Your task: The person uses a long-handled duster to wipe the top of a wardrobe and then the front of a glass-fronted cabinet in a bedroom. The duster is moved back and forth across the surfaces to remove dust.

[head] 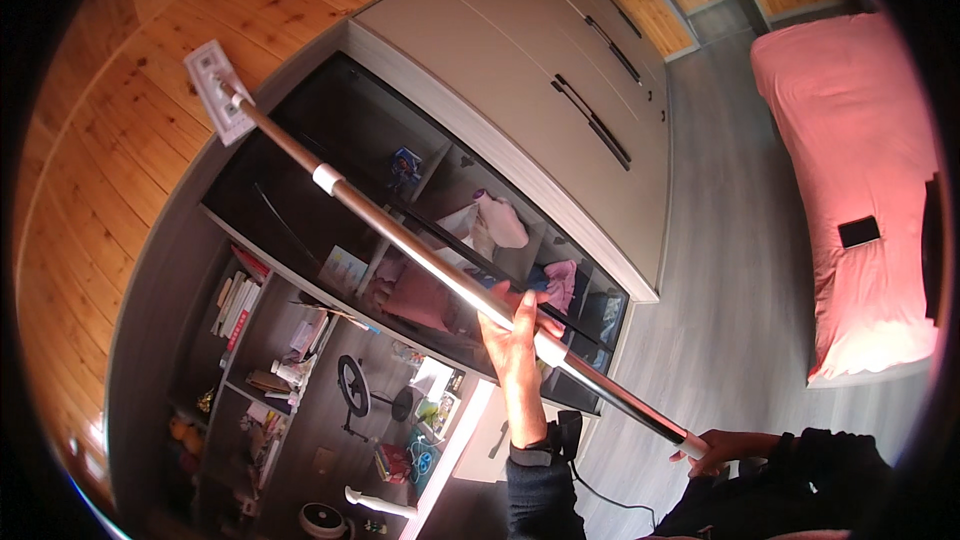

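A flat mop with a telescopic metal pole [420, 251] runs diagonally across the view. Its pale rectangular head [220, 92] is raised at the upper left, over the wood-plank ceiling and the top edge of the cabinet; whether it touches is unclear. My left hand [517, 334] is wrapped around the middle of the pole, just above a white collar, thumb along the metal. My right hand [712, 450] grips the pole's lower end at the lower right. Behind the pole stands a glass-fronted cabinet [300, 150] holding clothes and a pink pillow.
Beige wardrobe doors [525, 37] with black handles adjoin the glass cabinet. Open shelves [225, 382] hold books, with a desk, ring light [352, 386] and small fan [322, 521] below. A bed with a pink cover [855, 165] and a dark tablet or phone [859, 232] stands right, beyond grey flooring [720, 240].
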The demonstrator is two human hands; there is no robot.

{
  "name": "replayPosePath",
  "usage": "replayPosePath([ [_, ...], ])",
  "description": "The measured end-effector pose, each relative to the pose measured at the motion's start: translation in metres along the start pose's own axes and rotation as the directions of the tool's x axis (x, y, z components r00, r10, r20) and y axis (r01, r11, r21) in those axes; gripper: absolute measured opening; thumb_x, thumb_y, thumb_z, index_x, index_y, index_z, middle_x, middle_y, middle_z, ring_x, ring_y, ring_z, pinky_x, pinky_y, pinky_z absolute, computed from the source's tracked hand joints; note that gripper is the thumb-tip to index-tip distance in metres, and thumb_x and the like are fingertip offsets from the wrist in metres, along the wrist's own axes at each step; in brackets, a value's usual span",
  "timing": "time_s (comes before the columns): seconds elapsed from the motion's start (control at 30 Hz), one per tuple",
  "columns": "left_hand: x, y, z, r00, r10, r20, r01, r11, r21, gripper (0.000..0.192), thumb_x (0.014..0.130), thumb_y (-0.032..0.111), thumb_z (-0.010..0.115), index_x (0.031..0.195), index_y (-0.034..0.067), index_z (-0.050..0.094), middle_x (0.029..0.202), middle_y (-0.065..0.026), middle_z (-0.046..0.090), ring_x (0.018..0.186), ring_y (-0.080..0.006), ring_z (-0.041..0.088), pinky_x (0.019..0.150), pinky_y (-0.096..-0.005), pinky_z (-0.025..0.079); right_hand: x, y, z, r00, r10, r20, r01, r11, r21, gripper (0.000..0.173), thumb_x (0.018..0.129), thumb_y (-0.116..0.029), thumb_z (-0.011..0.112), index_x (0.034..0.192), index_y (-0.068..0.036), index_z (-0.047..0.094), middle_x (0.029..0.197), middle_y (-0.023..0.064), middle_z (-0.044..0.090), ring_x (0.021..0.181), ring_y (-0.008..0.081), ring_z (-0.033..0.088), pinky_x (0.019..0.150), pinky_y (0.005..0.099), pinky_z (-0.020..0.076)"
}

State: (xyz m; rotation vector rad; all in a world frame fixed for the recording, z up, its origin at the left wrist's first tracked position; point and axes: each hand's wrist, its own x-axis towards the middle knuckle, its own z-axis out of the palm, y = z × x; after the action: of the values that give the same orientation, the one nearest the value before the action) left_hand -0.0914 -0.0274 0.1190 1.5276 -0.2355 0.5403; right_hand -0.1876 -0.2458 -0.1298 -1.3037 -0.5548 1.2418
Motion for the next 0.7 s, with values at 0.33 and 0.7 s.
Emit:
replayPosePath([
  [0.33,0.064,-0.042,0.017,0.995,-0.023,0.094,0.030,0.996,-0.081,0.042,0.082,0.006,0.060,0.114,0.002,0.033,0.079,-0.0163,0.061,0.042,-0.0176,0.053,0.038,-0.0268,0.043,0.033,-0.005,-0.041,0.992,0.009,-0.123,-0.014,0.999,-0.042,0.056,0.082,-0.021,0.062,0.131,-0.005,0.039,0.061,0.0025,0.051,0.055,0.0126,0.049,0.056,0.0277,0.0418],
  [0.7,0.167,-0.123,0.017,0.964,-0.008,0.267,0.033,0.995,-0.092,0.039,0.085,0.008,0.058,0.115,0.003,0.035,0.086,-0.0173,0.061,0.045,-0.0163,0.054,0.040,-0.0275,0.046,0.137,-0.005,-0.122,0.985,-0.093,-0.145,0.125,0.964,0.234,0.037,0.080,-0.013,0.061,0.110,0.005,0.049,0.068,0.0067,0.051,0.067,0.0153,0.055,0.100,0.0377,0.0383],
])
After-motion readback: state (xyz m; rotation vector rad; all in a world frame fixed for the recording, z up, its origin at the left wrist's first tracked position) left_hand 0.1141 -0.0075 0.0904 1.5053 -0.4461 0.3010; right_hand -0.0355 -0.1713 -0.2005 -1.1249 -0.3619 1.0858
